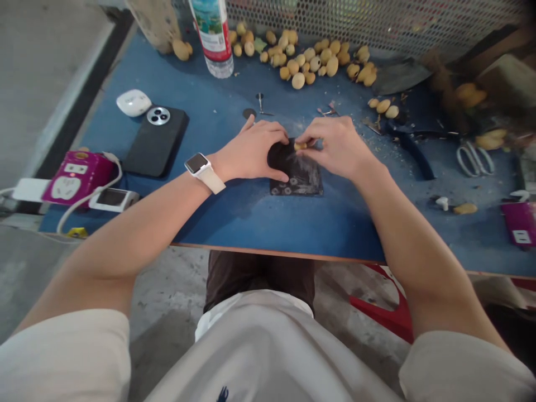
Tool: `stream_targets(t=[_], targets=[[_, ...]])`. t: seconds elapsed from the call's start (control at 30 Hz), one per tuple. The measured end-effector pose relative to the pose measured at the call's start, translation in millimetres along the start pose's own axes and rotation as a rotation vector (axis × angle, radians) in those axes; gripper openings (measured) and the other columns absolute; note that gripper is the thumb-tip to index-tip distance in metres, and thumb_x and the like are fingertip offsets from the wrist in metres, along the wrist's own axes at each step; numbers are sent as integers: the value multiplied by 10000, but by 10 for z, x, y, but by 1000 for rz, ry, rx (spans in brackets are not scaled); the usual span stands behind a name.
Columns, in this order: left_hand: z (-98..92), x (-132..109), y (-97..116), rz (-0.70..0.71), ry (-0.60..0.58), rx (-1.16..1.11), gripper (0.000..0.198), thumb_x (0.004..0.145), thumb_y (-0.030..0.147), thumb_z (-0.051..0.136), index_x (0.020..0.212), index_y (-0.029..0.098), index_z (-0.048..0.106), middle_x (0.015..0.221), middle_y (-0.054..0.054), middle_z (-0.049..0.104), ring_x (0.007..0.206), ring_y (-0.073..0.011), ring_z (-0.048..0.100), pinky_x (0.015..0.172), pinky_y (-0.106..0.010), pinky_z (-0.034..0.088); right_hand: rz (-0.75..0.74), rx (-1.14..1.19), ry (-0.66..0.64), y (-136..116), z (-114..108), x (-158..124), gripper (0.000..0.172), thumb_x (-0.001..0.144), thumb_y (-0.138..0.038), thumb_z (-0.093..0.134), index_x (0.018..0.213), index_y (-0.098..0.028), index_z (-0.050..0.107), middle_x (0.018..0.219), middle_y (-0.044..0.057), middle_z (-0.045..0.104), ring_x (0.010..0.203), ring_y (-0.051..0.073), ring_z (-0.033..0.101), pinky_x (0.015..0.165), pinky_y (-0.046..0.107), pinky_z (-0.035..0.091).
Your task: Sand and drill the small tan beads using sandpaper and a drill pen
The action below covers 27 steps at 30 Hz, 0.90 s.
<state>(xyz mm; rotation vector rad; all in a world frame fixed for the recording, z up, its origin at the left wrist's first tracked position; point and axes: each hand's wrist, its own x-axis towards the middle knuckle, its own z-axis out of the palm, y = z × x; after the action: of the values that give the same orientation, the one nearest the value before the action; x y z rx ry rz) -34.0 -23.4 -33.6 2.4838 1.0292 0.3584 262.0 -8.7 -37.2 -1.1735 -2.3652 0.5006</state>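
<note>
A thin dark square sheet (307,176) with pale dusty smears and ring marks lies on the blue table (251,218). My left hand (255,148) rests on the sheet's left side, its fingers and thumb spread, holding nothing. Over the sheet's upper part, my right hand (335,144) pinches a small yellowish-tan piece (300,146) between thumb and fingers. Whether the piece touches the sheet is hard to tell. Just beyond my hands lie a dark disc (249,113) and a small metal pin-like part (260,100).
Tan gourd-like pieces (310,58) line the back by a bottle (213,42) and mesh panel (335,22). On the left are a phone (157,142), white case (133,103) and purple power strip (79,176); on the right, dark-handled pliers (416,151) and scissors (475,159).
</note>
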Motion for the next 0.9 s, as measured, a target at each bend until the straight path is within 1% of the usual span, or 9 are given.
stream_targets(t=[0.1, 0.27, 0.4, 0.47, 0.57, 0.67, 0.73, 0.83, 0.9], targets=[[18, 2, -19, 14, 8, -12, 867, 973, 783, 934, 1675, 294, 794, 1757, -160, 753, 1742, -546, 600, 1571, -813, 204, 5, -19, 59, 2, 4, -1, 138, 1103, -497, 912, 1137, -364, 924, 1205, 115, 915, 1127, 418, 870, 1119, 669, 715], [21, 3, -7, 19, 29, -26, 834, 965, 759, 954, 1631, 279, 814, 1735, -178, 772, 1710, -541, 627, 1560, -831, 217, 5, -8, 1, -7, 49, 21, 166, 1073, -509, 946, 1138, -357, 924, 1164, 111, 904, 1106, 421, 867, 1104, 678, 712], [11, 11, 14, 11, 13, -11, 821, 965, 756, 956, 1613, 271, 817, 1715, -181, 776, 1696, -550, 638, 1555, -827, 228, 8, -1, 71, -27, 56, 38, 223, 1097, -560, 904, 1197, -363, 926, 1130, 125, 896, 1132, 434, 857, 1084, 689, 724], [15, 16, 7, 6, 12, -2, 822, 970, 749, 955, 1624, 273, 808, 1718, -181, 769, 1703, -551, 629, 1552, -818, 233, 4, 3, 51, -45, 44, 40, 221, 1076, -562, 929, 1165, -360, 925, 1114, 126, 894, 1114, 432, 859, 1079, 688, 724], [38, 23, -33, 19, 18, -10, 841, 955, 743, 969, 1633, 277, 793, 1713, -181, 764, 1693, -544, 626, 1528, -808, 288, -3, 1, -10, -77, 20, 43, 161, 1045, -488, 967, 1088, -343, 913, 1131, 116, 899, 1066, 415, 865, 1085, 685, 715], [66, 25, -79, 36, 45, -23, 880, 914, 733, 1015, 1641, 299, 776, 1690, -175, 769, 1668, -531, 634, 1508, -777, 345, 26, -28, 36, -93, -5, 66, 93, 1024, -352, 971, 1059, -313, 894, 1173, 128, 891, 1047, 401, 866, 1094, 675, 704], [79, 24, -96, 29, 59, -25, 928, 896, 714, 1041, 1667, 289, 749, 1689, -179, 760, 1659, -528, 640, 1497, -752, 367, 31, -56, 37, -93, -26, 80, 108, 993, -298, 986, 1023, -294, 882, 1160, 132, 880, 1043, 400, 867, 1109, 672, 691], [85, 24, -108, 27, 62, -36, 969, 886, 687, 1059, 1686, 257, 721, 1694, -193, 751, 1641, -523, 655, 1470, -715, 408, -8, -57, -37, -94, -45, 81, 136, 1000, -376, 999, 1005, -301, 886, 1095, 114, 869, 1053, 409, 860, 1098, 672, 682], [85, 27, -113, 40, 62, -44, 961, 883, 689, 1064, 1675, 261, 730, 1682, -194, 764, 1639, -521, 655, 1465, -708, 413, -19, -42, -31, -104, -39, 73, 154, 1042, -465, 966, 1062, -325, 906, 1076, 112, 870, 1077, 415, 850, 1070, 664, 691]])
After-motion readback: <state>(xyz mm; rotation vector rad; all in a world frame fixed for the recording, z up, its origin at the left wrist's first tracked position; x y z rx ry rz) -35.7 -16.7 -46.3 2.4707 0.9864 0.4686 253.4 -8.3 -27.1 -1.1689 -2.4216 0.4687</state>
